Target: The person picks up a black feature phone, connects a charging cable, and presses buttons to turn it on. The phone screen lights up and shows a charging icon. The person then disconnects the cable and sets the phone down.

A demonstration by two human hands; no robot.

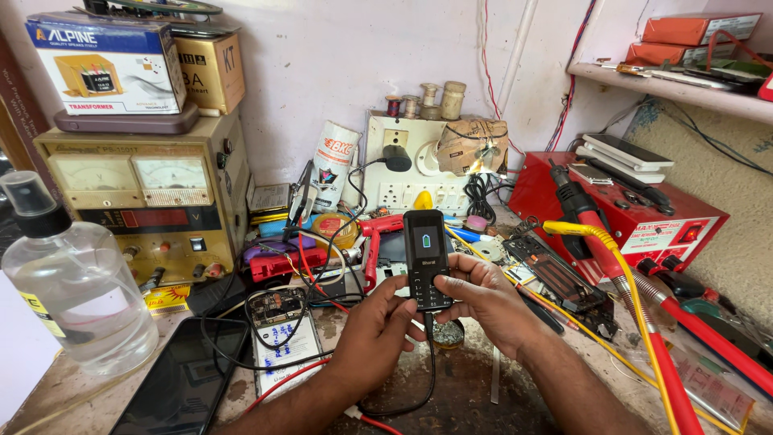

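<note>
A small black keypad phone (426, 259) stands upright between both hands over the cluttered workbench (483, 387), directly in front of the white socket board (403, 173) on the back wall. Its lower half sits in the grip while the upper half, with the lit screen showing a battery symbol, rises free above the fingers. The long axis runs nearly vertical in the view, top end pointing away from the person toward the socket board, the screen facing the camera; a black cable (427, 379) leaves the bottom end and loops down over the bench. The left hand (378, 326) comes up from below and left of the phone, fingers curled and closed against its lower left edge and bottom. The right hand (483, 298) reaches in from the right, its fingers wrapped around the right side of the keypad area and the thumb lying across the front near the keys, so both hands are clasped on the phone. Both forearms enter from the bottom of the view and converge toward the phone. Left of the phone lie an opened handset with a bare circuit board (278, 310) and a dark flat phone (185, 383); right of the phone a red soldering station (628, 213) stands at the bench edge.
</note>
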